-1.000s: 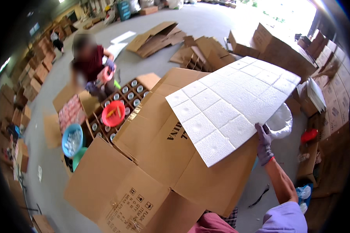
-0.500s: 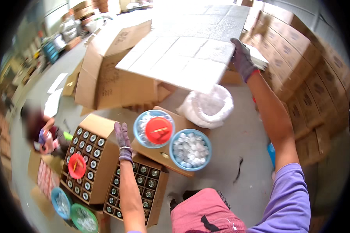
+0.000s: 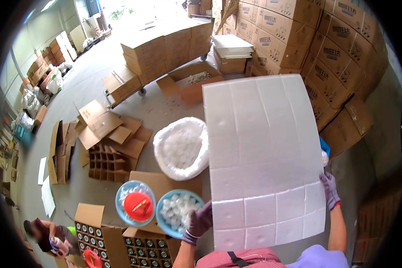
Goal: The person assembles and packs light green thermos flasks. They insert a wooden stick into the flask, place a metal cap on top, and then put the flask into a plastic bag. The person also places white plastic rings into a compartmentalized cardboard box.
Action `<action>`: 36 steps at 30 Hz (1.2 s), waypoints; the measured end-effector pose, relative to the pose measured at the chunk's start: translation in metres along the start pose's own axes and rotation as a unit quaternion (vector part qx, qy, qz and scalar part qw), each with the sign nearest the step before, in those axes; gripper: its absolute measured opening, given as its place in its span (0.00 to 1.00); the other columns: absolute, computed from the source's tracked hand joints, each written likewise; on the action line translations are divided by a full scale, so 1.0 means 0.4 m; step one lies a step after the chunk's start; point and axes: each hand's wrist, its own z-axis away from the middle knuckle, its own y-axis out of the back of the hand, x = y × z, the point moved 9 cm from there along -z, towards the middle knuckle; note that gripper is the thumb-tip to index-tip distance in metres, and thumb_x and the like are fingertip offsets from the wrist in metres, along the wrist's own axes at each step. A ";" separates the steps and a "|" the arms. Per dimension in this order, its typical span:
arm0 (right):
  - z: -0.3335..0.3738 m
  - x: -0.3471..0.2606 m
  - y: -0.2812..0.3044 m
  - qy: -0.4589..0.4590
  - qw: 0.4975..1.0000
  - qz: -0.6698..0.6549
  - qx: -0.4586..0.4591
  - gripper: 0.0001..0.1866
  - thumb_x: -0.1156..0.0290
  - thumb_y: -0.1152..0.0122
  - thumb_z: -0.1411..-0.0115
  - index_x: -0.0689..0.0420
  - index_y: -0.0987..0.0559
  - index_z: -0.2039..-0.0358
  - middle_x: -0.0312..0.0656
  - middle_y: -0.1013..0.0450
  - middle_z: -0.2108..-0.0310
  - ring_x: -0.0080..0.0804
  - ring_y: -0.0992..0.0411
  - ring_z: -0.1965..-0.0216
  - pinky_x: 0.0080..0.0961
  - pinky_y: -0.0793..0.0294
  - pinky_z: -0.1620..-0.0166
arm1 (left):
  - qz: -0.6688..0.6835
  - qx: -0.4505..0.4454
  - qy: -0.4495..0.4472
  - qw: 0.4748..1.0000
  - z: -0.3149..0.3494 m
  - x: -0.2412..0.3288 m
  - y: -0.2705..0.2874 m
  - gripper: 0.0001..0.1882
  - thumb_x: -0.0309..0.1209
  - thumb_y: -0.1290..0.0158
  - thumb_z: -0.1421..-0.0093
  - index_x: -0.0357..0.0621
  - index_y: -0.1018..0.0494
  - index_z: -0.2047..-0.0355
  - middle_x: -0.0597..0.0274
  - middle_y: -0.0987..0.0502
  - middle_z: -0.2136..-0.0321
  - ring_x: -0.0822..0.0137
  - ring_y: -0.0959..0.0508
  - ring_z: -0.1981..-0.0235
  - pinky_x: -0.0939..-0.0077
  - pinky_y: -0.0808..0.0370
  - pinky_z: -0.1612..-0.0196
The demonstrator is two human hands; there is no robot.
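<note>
— Since half a second back, what shifted?
— Lowered and swung round, the large white foam sheet scored into squares (image 3: 263, 161) now hangs upright in front of the person, where before the right hand alone held it overhead. The left hand (image 3: 199, 222), in a purple glove, has left the bottle cartons and come up to the sheet's lower left edge.
— Are both hands holding it?
— The left hand's fingers curl closed round that edge. The right hand (image 3: 329, 190), also gloved, clamps the right edge, fingers wrapped over it.
— What sits nearest?
— Just beside the left hand, a blue plastic bowl of white caps (image 3: 177, 212); next to it, a second blue bowl with a red lid (image 3: 136, 206). Behind them, a white sack of caps (image 3: 182, 148) on the concrete floor (image 3: 165, 107). Below, open cardboard cartons of dark bottles (image 3: 120, 244); another person (image 3: 47, 236) crouches at lower left.
</note>
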 end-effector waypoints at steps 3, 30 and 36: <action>-0.223 0.042 0.195 -0.043 0.997 0.024 0.056 0.04 0.73 0.42 0.40 0.57 0.24 0.72 0.27 0.31 0.75 0.14 0.36 0.74 0.16 0.36 0.70 | 0.072 0.034 0.101 0.992 -0.316 -0.059 -0.116 0.34 0.42 0.48 0.36 0.39 0.43 0.36 0.62 0.31 0.43 0.72 0.31 0.45 0.79 0.36 0.42; -1.620 -0.241 -0.863 -0.176 0.954 -0.212 -0.121 0.16 0.60 0.33 0.43 0.56 0.29 0.71 0.35 0.29 0.81 0.23 0.29 0.87 0.18 0.36 0.87 | -0.056 0.234 -0.166 0.956 -1.916 0.287 0.502 0.21 0.34 0.55 0.33 0.39 0.39 0.42 0.63 0.26 0.57 0.68 0.25 0.56 0.70 0.26 0.49; -2.204 -0.149 -0.960 -0.243 0.920 -0.308 -0.016 0.12 0.62 0.33 0.43 0.50 0.29 0.70 0.34 0.29 0.81 0.28 0.29 0.86 0.19 0.35 0.87 | 0.006 0.293 -0.050 0.955 -2.187 0.487 0.457 0.39 0.44 0.48 0.37 0.46 0.54 0.32 0.59 0.24 0.58 0.60 0.23 0.55 0.61 0.24 0.53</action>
